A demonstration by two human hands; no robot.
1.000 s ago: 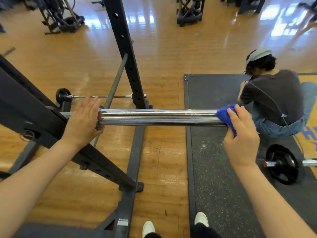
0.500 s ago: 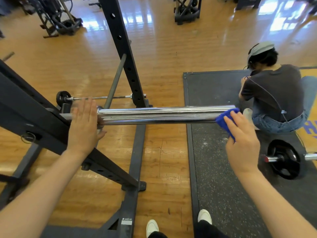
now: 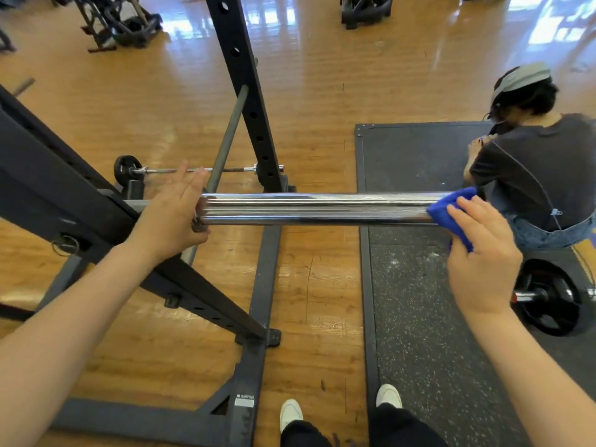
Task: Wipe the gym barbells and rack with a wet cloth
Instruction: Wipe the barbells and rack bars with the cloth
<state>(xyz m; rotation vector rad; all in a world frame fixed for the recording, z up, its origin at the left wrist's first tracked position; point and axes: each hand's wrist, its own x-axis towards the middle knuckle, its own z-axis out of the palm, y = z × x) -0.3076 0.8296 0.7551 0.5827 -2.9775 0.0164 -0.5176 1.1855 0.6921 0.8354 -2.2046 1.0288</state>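
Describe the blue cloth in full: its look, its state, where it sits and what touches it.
The blue cloth is a small, vivid blue piece of soft fabric, bunched and folded rather than spread flat. It sits at the far right end of the chrome barbell sleeve, draped over its top and front. The right hand presses it against the sleeve, fingers lying over it, and a fold hangs below the fingers. Whether it is wet cannot be told. Part of it is hidden under the hand.

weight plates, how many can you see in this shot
2: a small black plate on the thin bar on the floor behind the rack, and a larger black plate on the mat at right. Others may be out of frame.
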